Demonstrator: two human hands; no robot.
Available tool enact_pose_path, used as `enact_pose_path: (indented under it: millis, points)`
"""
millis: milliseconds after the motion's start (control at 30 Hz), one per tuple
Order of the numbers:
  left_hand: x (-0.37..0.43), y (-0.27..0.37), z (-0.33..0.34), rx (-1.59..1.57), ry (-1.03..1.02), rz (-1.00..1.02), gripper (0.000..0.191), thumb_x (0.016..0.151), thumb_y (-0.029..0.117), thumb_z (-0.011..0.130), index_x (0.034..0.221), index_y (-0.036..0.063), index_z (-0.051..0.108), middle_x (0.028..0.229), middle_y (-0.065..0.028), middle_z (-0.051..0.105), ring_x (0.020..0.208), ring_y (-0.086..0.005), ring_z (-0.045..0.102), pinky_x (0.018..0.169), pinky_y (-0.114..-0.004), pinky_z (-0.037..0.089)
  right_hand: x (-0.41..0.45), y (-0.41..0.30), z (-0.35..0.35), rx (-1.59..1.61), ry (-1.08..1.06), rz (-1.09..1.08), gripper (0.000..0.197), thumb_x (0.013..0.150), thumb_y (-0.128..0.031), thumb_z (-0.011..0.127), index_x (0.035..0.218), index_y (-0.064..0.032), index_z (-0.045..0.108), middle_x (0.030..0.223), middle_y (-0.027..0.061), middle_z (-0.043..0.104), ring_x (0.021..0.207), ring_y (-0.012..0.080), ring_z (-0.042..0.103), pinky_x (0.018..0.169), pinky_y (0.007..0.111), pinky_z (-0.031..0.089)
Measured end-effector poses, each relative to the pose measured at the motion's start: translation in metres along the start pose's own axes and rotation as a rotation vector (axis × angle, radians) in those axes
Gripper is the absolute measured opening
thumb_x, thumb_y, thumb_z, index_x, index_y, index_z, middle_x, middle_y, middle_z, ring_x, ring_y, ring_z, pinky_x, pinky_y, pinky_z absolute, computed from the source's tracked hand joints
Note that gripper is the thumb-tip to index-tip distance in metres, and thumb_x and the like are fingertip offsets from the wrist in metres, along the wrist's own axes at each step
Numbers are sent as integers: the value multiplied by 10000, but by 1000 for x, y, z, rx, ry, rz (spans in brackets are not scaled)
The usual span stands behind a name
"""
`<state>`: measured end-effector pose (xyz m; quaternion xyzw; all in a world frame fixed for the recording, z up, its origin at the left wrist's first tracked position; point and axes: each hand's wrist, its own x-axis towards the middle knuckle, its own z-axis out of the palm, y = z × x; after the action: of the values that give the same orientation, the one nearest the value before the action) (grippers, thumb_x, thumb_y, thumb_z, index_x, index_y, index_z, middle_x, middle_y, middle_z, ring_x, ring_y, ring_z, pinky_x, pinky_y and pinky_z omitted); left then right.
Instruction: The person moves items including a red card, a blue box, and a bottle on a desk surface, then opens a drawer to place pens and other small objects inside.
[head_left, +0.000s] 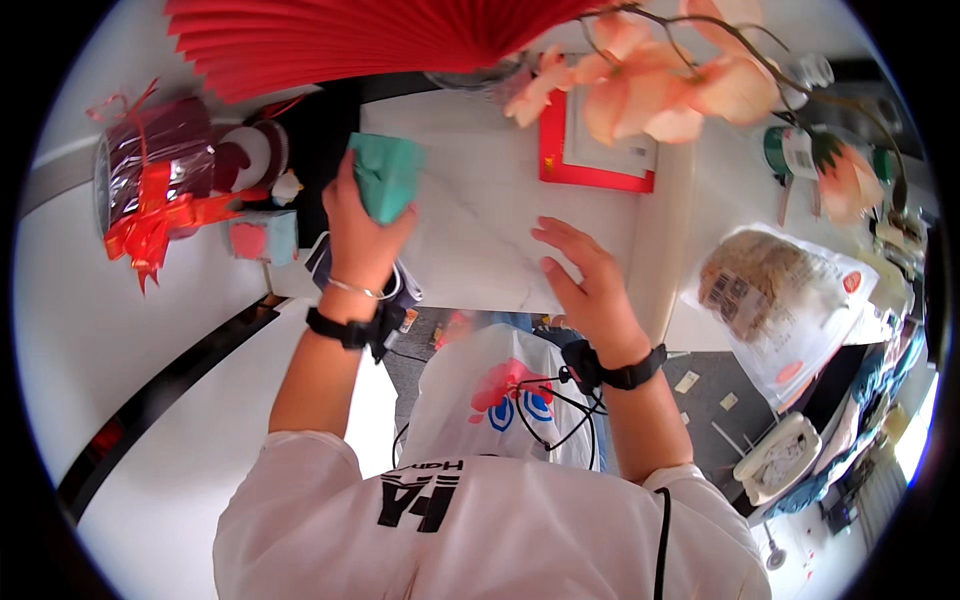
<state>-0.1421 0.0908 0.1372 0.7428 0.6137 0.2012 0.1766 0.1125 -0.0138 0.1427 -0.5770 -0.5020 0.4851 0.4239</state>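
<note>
My left hand (367, 232) holds a teal box (386, 176), gripping it between thumb and fingers over the left part of a white marbled tabletop (480, 195). Over the tabletop's front right part is my right hand (581, 274), its fingers apart and nothing in it. Just left of my left hand stands a small light-blue and pink box (264, 237). A dark folded item (405, 289) with a pale edge lies partly hidden under my left wrist. Beyond my right hand, a red-bordered frame or folder (596, 176) lies on the tabletop.
A red pleated paper fan (360, 45) and peach artificial flowers (637, 94) hang over the far side. At the left is a clear-wrapped cylinder (157, 165) with a red bow. A filled plastic bag (780, 300) lies at the right, near a green-and-white container (789, 152).
</note>
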Motion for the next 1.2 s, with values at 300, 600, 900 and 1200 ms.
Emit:
enact_pose_path:
  millis: [300,600,900,1200]
  points:
    - [1,146,101,-276,-16,175,1041,700,224,885,1519,-30,296,1324,-342,417,1210,-488,474,1004,-494,461,11,12,-17,349,248,26,698,1008,-55,571,1592,43,201,1377,128,510,1125,162,544,1030,318,462]
    - [93,203,157,-101,148,327,756,713,332,890,1299,10,537,1271,-231,574,1155,-430,547,947,-504,469,1,3,-40,451,378,-45,615,987,-7,562,1553,36,324,1611,194,319,1463,287,375,1207,421,280]
    - [95,205,175,-51,79,350,702,802,245,824,1376,-6,507,1225,-282,612,1186,-456,547,995,-512,447,-52,21,-52,335,330,55,474,975,20,563,1440,35,472,1612,266,325,1533,320,272,1231,437,229]
    - [-82,33,80,-128,-282,312,795,849,145,755,1519,-27,363,1510,-280,362,1420,-467,331,1179,-516,292,-45,22,-44,185,135,149,366,990,-46,590,1344,41,567,1424,176,585,1370,264,511,1155,402,373]
